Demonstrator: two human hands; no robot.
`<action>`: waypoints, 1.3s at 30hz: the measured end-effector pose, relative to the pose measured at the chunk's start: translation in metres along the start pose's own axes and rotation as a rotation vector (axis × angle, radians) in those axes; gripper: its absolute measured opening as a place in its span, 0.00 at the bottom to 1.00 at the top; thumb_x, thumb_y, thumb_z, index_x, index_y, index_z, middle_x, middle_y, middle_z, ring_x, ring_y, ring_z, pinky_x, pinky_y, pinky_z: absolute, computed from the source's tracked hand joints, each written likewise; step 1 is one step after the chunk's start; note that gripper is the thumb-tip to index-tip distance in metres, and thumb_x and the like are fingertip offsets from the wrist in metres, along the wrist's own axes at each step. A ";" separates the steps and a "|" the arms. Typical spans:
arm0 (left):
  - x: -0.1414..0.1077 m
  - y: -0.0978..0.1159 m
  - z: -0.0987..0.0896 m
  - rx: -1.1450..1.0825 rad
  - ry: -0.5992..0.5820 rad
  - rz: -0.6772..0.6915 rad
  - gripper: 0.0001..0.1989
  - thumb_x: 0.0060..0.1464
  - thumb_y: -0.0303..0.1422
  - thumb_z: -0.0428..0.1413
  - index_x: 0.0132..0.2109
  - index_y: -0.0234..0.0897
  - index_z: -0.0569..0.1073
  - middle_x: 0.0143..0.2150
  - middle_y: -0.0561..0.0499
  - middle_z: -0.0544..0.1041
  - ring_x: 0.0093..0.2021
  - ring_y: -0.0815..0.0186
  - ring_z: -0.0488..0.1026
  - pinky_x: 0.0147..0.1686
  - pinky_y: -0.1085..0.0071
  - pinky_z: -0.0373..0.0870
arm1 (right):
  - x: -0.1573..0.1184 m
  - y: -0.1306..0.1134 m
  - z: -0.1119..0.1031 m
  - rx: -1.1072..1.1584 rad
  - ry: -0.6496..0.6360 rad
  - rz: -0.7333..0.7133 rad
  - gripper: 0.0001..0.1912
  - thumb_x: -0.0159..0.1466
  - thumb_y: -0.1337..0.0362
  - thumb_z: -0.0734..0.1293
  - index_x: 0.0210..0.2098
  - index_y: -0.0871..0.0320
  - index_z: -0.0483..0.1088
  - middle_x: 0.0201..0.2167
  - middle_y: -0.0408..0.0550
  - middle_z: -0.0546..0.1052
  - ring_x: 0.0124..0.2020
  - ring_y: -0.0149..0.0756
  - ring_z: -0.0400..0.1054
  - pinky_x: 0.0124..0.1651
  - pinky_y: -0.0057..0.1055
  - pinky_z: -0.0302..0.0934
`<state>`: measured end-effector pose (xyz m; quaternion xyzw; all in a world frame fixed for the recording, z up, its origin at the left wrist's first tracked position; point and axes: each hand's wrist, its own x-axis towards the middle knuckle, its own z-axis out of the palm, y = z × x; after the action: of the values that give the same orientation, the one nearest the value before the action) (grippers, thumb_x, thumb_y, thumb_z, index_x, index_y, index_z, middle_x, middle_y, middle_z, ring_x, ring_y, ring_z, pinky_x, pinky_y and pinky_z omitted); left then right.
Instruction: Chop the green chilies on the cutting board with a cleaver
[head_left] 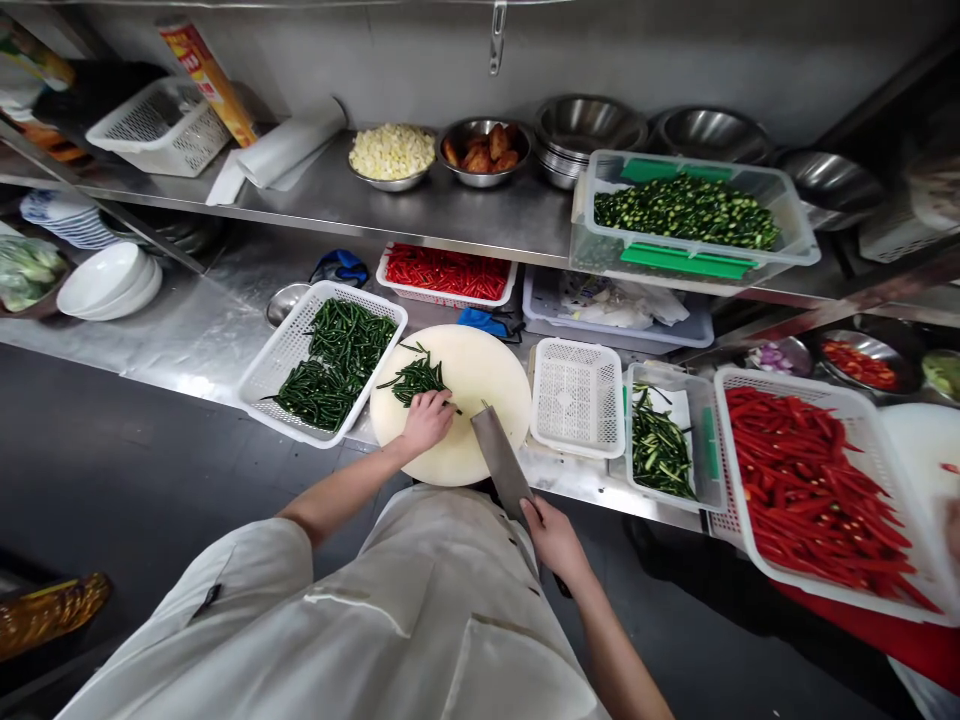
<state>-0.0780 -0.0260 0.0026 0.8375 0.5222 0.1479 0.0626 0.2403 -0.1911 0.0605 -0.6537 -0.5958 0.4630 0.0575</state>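
A round white cutting board (491, 370) lies at the counter's front edge. My left hand (429, 422) rests on its left half, fingers curled over green peppers at the near end of a small pile (417, 378). In my right hand (553, 540) is the handle of a cleaver (500, 458), whose blade reaches over the board's right part, apart from my left hand. A few small green bits lie between blade and fingers. Left of the board, a white basket (251, 385) holds many green peppers. To its right are a white basket (577, 400) and a clear bin with cut green pieces (661, 445).
A tray of red strips (448, 275) sits behind the board, beside a blue cloth (484, 320). Red peppers (817, 490) fill a basket at the right, near another person's hand (952, 525). A steel shelf (480, 222) with bowls and a bin overhangs the counter.
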 end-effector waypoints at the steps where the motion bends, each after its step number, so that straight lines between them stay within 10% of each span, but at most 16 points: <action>1: -0.002 0.003 0.005 -0.031 -0.018 0.035 0.13 0.68 0.31 0.55 0.55 0.45 0.80 0.62 0.41 0.74 0.62 0.48 0.68 0.59 0.48 0.66 | 0.001 -0.001 -0.002 -0.019 0.020 0.021 0.26 0.78 0.50 0.52 0.50 0.56 0.76 0.45 0.55 0.84 0.48 0.47 0.79 0.48 0.33 0.65; 8: -0.003 0.040 0.035 -0.357 -0.172 0.336 0.15 0.71 0.33 0.51 0.57 0.41 0.78 0.61 0.43 0.74 0.61 0.56 0.72 0.60 0.58 0.74 | 0.009 -0.037 -0.013 -0.302 0.052 0.095 0.24 0.79 0.55 0.52 0.58 0.58 0.74 0.43 0.57 0.84 0.44 0.47 0.80 0.43 0.32 0.61; 18: 0.001 0.041 0.043 -0.437 -0.188 0.323 0.14 0.71 0.29 0.50 0.56 0.38 0.77 0.56 0.44 0.78 0.58 0.59 0.74 0.59 0.59 0.75 | -0.023 -0.030 -0.031 -0.280 -0.003 0.077 0.22 0.79 0.54 0.51 0.50 0.55 0.74 0.39 0.53 0.84 0.41 0.45 0.79 0.38 0.31 0.56; 23: 0.004 0.047 0.043 -0.409 -0.186 0.303 0.14 0.72 0.30 0.48 0.55 0.37 0.77 0.55 0.43 0.78 0.56 0.59 0.75 0.59 0.61 0.75 | 0.016 -0.037 -0.018 -0.267 0.025 0.051 0.20 0.79 0.59 0.53 0.52 0.59 0.74 0.44 0.58 0.83 0.45 0.46 0.79 0.44 0.32 0.59; 29: 0.009 0.040 0.023 -0.336 -0.195 0.386 0.15 0.72 0.32 0.49 0.57 0.40 0.77 0.56 0.44 0.78 0.57 0.58 0.74 0.58 0.58 0.73 | 0.071 -0.063 -0.014 -0.149 0.117 0.021 0.20 0.78 0.58 0.54 0.48 0.58 0.75 0.45 0.56 0.83 0.48 0.45 0.77 0.47 0.32 0.61; 35: 0.002 -0.006 -0.018 0.037 0.078 -0.131 0.15 0.66 0.33 0.57 0.58 0.41 0.78 0.61 0.38 0.73 0.62 0.46 0.67 0.59 0.48 0.65 | 0.026 -0.028 -0.003 -0.026 0.069 -0.069 0.22 0.78 0.53 0.53 0.46 0.55 0.76 0.46 0.55 0.83 0.49 0.46 0.78 0.48 0.32 0.63; 39: -0.001 -0.015 -0.018 0.082 -0.002 0.021 0.11 0.69 0.33 0.55 0.52 0.44 0.80 0.61 0.42 0.74 0.61 0.48 0.67 0.57 0.50 0.64 | 0.007 -0.009 0.000 0.005 -0.024 -0.037 0.23 0.77 0.51 0.54 0.41 0.55 0.76 0.42 0.53 0.84 0.44 0.46 0.78 0.45 0.32 0.63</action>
<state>-0.0969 -0.0212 0.0159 0.8450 0.5189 0.1263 0.0271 0.2332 -0.1829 0.0625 -0.6369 -0.6072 0.4711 0.0608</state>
